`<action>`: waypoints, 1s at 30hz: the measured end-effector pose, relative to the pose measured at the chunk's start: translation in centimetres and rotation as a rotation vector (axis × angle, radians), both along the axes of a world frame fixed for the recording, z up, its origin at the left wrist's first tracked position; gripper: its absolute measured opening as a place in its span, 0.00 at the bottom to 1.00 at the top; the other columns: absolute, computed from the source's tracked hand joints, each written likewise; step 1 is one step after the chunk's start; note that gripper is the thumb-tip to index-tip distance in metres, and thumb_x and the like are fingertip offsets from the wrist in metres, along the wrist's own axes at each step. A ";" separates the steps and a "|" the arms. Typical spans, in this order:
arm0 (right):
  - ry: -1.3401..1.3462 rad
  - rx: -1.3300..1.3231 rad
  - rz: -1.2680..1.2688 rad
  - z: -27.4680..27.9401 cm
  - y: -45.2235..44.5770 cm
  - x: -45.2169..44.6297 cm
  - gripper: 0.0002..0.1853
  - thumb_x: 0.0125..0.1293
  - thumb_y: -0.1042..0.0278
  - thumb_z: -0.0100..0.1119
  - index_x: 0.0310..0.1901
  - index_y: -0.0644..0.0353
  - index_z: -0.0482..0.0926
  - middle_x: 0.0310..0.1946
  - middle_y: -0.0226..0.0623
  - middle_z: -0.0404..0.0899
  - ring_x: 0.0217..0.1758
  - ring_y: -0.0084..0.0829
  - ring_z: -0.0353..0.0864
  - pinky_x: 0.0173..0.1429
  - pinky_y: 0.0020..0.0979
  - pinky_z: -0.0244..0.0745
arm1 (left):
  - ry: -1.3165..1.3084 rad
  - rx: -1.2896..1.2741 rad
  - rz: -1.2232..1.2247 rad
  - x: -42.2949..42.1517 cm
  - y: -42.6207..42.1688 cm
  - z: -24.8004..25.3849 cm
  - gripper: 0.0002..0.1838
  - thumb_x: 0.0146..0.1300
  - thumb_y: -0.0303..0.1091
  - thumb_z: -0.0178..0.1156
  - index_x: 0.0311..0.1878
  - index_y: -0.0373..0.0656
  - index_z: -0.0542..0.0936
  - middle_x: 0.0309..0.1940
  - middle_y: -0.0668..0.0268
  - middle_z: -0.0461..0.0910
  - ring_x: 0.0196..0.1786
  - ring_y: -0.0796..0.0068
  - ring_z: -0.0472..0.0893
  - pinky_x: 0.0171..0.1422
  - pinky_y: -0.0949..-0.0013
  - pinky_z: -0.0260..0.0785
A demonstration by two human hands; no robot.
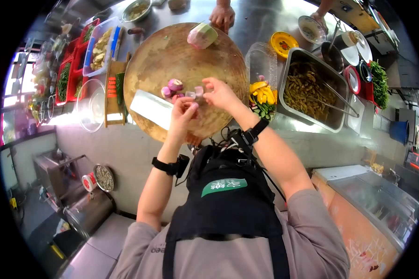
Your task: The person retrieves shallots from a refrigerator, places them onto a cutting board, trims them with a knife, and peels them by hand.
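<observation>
A round wooden chopping board point(149, 60) lies in front of me. On its near left part rests a cleaver point(151, 110) with a broad, shiny blade. Purple onions point(174, 85) sit just beyond the blade, beside pale pink-white onion pieces point(199, 91). My left hand point(183, 113) is right of the cleaver, fingers curled and thumb drawn in; what it holds, if anything, is hidden. To the right of the pieces, my right hand point(220, 96) has its thumb and forefinger apart, with nothing visible between them. A pink-green peeled vegetable point(202, 36) stands at the board's far side.
Another person's hand point(222, 17) rests beyond the board; a second hand point(318, 21) is by a bowl point(312, 30). Right stand a clear tray with yellow peppers point(263, 94) and a steel pan point(291, 52) with tongs. Left are a plastic tub point(88, 65) and red baskets point(74, 79).
</observation>
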State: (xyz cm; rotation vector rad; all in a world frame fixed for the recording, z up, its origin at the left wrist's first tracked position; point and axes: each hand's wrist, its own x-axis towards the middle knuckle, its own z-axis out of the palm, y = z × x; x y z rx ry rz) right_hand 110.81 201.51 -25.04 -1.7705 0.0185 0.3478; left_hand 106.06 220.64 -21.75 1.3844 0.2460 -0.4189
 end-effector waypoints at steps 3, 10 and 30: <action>0.129 0.160 -0.017 3.5 -2.1 -0.5 0.16 0.71 0.68 0.62 0.58 0.59 0.75 0.50 0.39 0.79 0.35 0.25 0.81 0.41 0.29 0.81 | -0.189 0.072 0.083 -0.6 -3.7 1.5 0.11 0.68 0.26 0.65 0.50 0.39 0.75 0.39 0.67 0.79 0.38 0.79 0.78 0.41 0.73 0.74; 0.597 0.887 0.099 6.1 -10.7 -0.8 0.13 0.76 0.65 0.55 0.57 0.61 0.75 0.43 0.32 0.80 0.44 0.25 0.81 0.47 0.28 0.80 | -0.705 0.702 -0.126 0.5 -12.5 4.8 0.20 0.56 0.29 0.75 0.49 0.39 0.77 0.45 0.59 0.80 0.47 0.65 0.80 0.47 0.64 0.76; 0.020 -0.816 0.695 -3.5 -17.7 10.7 0.17 0.59 0.78 0.53 0.49 0.63 0.84 0.43 0.51 0.86 0.48 0.49 0.85 0.50 0.42 0.80 | -0.451 0.440 -0.329 -2.6 -8.3 4.9 0.08 0.66 0.26 0.63 0.47 0.38 0.78 0.42 0.61 0.76 0.44 0.65 0.81 0.48 0.66 0.76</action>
